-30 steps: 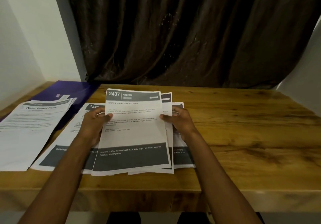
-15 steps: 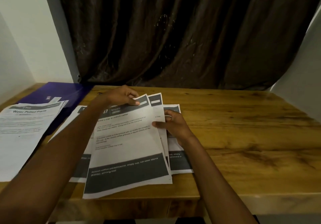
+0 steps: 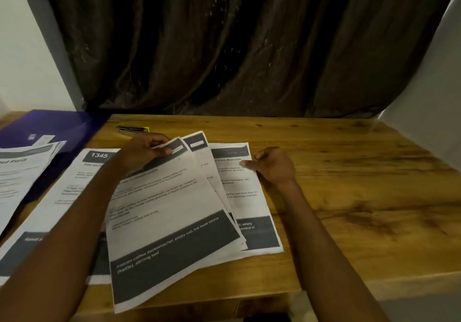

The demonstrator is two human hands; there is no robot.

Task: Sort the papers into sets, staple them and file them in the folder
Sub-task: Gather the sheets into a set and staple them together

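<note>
The purple folder [image 3: 57,127] lay at the far left of the tabletop [image 3: 349,172] with a pile of papers [image 3: 22,172] on it. The left hand [image 3: 144,152] pinched the top corner of the top sheet [image 3: 164,211]. The right hand [image 3: 272,164] rested loosely curled on the right sheet [image 3: 249,204], holding nothing.

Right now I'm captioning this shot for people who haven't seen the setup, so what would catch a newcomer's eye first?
First, the fanned papers at the centre of the wooden table, their top corner pinched by the left hand, while the right hand rests on the sheet at the right of the fan. Next, the purple folder at the far left, partly under another paper stack, and a stapler just beyond the left hand.
</note>
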